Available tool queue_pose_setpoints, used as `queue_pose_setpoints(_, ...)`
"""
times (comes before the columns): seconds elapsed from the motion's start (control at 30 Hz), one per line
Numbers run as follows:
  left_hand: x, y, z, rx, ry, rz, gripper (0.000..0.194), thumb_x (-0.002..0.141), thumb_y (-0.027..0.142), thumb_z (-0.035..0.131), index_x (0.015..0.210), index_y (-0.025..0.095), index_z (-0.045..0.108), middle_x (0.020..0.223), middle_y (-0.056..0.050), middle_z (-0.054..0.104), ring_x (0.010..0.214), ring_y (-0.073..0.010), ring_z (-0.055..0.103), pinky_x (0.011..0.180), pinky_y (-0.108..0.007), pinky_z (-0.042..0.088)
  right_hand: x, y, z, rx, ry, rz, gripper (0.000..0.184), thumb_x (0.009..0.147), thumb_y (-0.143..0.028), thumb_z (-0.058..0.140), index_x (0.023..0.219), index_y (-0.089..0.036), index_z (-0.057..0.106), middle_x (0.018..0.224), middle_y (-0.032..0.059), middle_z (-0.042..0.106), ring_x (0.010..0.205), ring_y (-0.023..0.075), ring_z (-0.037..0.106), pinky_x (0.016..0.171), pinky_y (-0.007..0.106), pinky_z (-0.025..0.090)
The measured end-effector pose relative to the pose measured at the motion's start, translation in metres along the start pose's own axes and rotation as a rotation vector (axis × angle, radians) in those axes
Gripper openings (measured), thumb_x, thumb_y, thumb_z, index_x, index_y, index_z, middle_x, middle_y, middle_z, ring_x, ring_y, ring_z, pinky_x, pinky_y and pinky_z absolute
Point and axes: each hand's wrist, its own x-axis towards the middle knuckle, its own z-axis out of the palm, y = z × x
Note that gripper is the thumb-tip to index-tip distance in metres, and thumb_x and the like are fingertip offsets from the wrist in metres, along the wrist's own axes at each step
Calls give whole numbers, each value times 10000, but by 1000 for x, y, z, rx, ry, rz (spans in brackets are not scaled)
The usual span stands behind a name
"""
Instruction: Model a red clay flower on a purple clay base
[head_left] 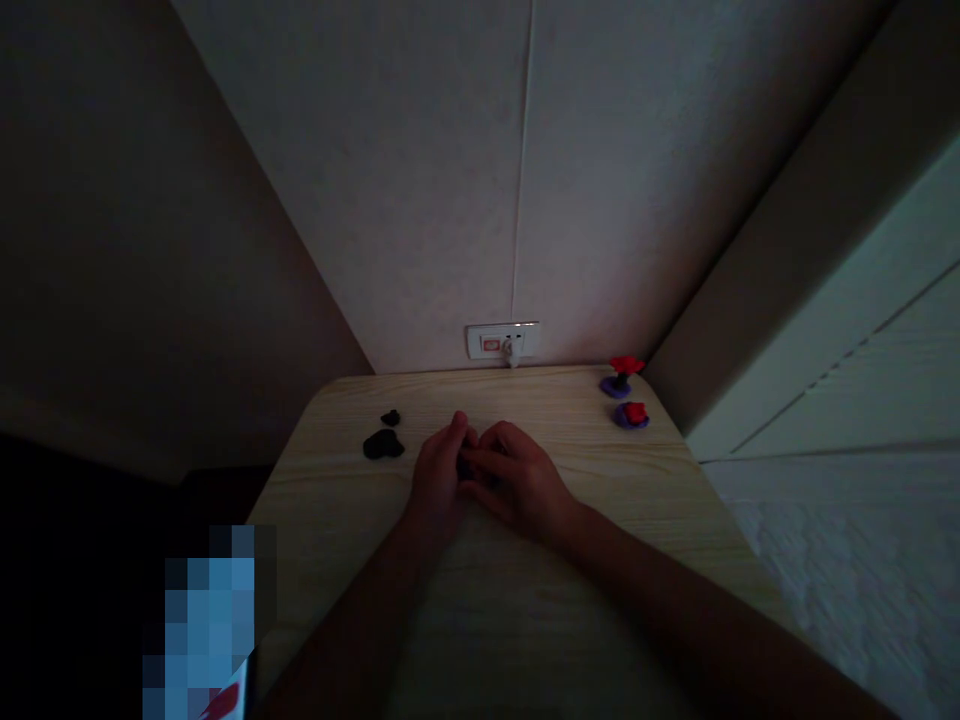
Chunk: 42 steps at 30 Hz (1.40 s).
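Observation:
My left hand (437,472) and my right hand (529,482) are together over the middle of the table. Between them is a small black lump (464,466) that looks like modelling clay, mostly hidden by the fingers. The left hand cups it from the left, thumb pointing up. On the other side, the right fingers are bent and pinch at it. Left of the hands lie a larger flattened black piece (382,444) and a smaller black piece (391,417), both resembling the same clay.
At the far right of the wooden table (555,620) stands a red flower-like figure (625,366) on a purple base. A red and purple piece (632,414) lies before it. A wall socket (502,342) with a plug sits behind. A pixelated bright patch (214,620) is lower left.

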Motion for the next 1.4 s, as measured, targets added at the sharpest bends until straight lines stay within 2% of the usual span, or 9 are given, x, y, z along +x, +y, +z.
queue_pose_setpoints(0.2,3,-5,-4,32,29,5,607,642,737,790,653,158,607,535,21,573,455,-100,517,422,-208,391,1,1,1,-119,9,-27,277,882,-312,742,1123,-175,753,920,95,644,822,224,586,699,356,523)
queue_pose_setpoints(0.37,6,-7,-6,60,67,20,624,633,761,772,645,162,600,568,19,573,511,-111,538,469,-218,424,2,4,3,-219,-22,-46,491,773,-376,843,1188,-140,730,990,114,664,873,257,596,743,394,516)
queue_pose_setpoints(0.43,7,-9,-7,71,89,37,601,657,743,768,667,160,622,609,12,595,560,-117,557,514,-223,447,2,5,4,-256,-31,-40,509,758,-377,862,1190,-142,729,996,118,669,881,263,596,747,398,510)
queue_pose_setpoints(0.57,8,-13,-8,106,98,85,514,700,651,790,696,151,673,674,-6,641,641,-124,581,601,-230,466,4,5,5,-295,11,-65,392,822,-365,801,1129,-128,738,957,123,669,855,254,584,734,390,498)
queue_pose_setpoints(0.77,10,-13,-7,138,57,97,449,718,571,794,649,146,670,615,1,618,591,-123,544,569,-243,428,8,1,7,-354,75,-142,317,927,-349,648,1104,-97,724,971,142,706,839,262,559,727,410,463)
queue_pose_setpoints(0.97,12,-19,-9,171,42,133,427,769,558,746,675,147,680,647,-18,646,595,-130,567,577,-248,443,7,1,7,-234,112,-86,250,918,-331,656,991,-114,756,892,120,676,786,240,541,680,390,437)
queue_pose_setpoints(1.13,11,-20,-8,169,-5,143,396,822,543,684,704,166,660,625,-2,620,541,-126,539,514,-245,422,5,1,5,-48,103,15,127,894,-273,686,926,-170,754,825,78,629,820,228,564,716,375,474)
queue_pose_setpoints(1.23,10,-18,-6,193,12,168,353,821,498,688,704,166,659,651,-4,626,574,-125,553,543,-241,440,5,0,3,12,119,18,85,882,-245,690,899,-183,746,807,68,621,819,223,571,722,375,487)
queue_pose_setpoints(1.4,7,-13,-3,220,-26,168,327,821,460,697,689,165,648,632,6,597,568,-114,529,521,-224,417,4,3,1,35,98,17,97,851,-268,716,802,-185,710,803,62,600,788,208,572,686,353,486)
